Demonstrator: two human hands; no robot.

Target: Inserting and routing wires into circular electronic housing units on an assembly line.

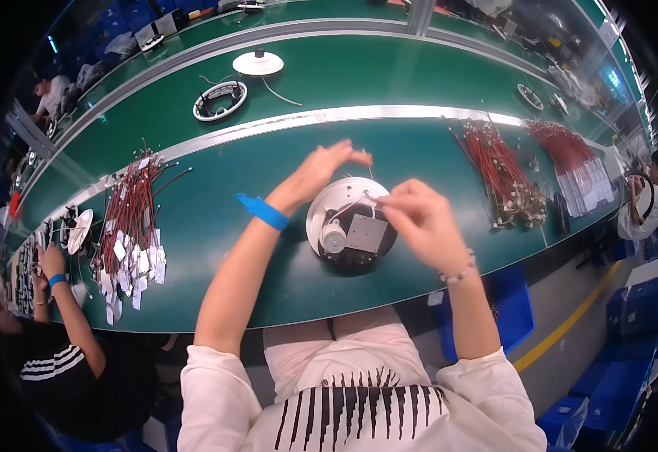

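A round white device housing [315, 218] lies in front of me on the green bench, its inner side up. On it sit a small white motor [333, 238], a square grey metal plate [367, 233] and a black lower part [344, 261]. My left hand [321, 175], with a blue band at the wrist, is above the far edge, its fingertips pinching a thin reddish wire [371, 170]. My right hand [422, 223] comes in from the right, thumb and forefinger closed on a white wire end [374, 200] over the housing. Its exact shape is mostly hidden by the fingers.
Bundles of red wires lie on the bench left [127, 203] and right [495, 162], with another bundle [562, 151] farther right. Beyond the pale rail [299, 120] a white disc [257, 63] and a ring-shaped housing [220, 102] rest on the green conveyor. A co-worker's arm [73, 309] is at left.
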